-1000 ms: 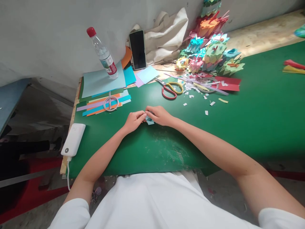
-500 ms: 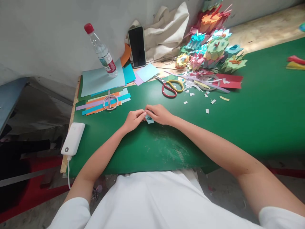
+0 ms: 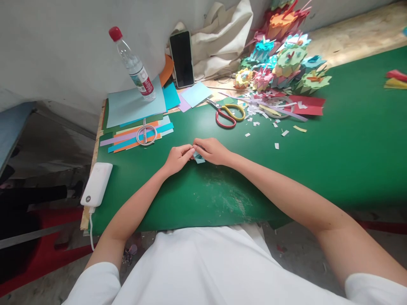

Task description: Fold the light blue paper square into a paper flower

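Observation:
A small piece of folded light blue paper (image 3: 199, 158) sits between my two hands, just above or on the green tabletop (image 3: 178, 199). My left hand (image 3: 178, 159) pinches it from the left, thumb and forefinger closed. From the right, my right hand (image 3: 212, 151) holds the same paper, its fingers bent over the top and its fingertips meeting those of the left. Most of the paper is hidden behind the fingers. Beyond my hands lie scissors (image 3: 225, 115) with one red and one yellow handle.
Paper strips (image 3: 127, 137) under a tape-like ring (image 3: 146, 135) lie left, near a white power bank (image 3: 97, 184). Behind stand a water bottle (image 3: 136, 72) on paper sheets (image 3: 119, 111) and a phone (image 3: 181, 59). Paper flowers (image 3: 289, 61) are piled back right, above paper scraps (image 3: 254, 112).
Both hands keep their pinch on the light blue paper with hardly any movement. The whole view has shifted slightly.

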### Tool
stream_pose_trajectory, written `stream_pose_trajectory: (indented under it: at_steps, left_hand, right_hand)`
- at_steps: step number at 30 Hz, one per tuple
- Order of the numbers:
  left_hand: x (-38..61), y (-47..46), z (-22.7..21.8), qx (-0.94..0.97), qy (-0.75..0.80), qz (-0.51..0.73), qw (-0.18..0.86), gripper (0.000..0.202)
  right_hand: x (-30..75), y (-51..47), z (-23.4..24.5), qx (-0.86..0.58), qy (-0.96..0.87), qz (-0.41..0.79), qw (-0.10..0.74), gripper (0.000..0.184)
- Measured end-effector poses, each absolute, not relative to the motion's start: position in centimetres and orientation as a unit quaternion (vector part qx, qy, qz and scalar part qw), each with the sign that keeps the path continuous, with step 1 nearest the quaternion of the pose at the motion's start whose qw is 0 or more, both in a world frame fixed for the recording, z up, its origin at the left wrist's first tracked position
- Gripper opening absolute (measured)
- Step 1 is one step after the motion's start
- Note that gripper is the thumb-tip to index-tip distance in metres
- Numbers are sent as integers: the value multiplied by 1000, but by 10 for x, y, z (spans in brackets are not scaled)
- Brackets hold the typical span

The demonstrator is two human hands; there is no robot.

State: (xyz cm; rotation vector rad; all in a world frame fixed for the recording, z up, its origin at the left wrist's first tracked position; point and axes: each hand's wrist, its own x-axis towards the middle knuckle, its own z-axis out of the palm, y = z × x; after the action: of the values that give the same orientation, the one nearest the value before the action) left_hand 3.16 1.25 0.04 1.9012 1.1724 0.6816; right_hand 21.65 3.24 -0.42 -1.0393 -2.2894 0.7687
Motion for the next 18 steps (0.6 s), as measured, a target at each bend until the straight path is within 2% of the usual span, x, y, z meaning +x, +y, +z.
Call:
stream_pose_trajectory:
  at_steps: [18]
  left_hand:
    - [30,13,-1,747,451,272,406,38]
  right_hand:
    - [216,32,-5,-381,-842,281,258,25]
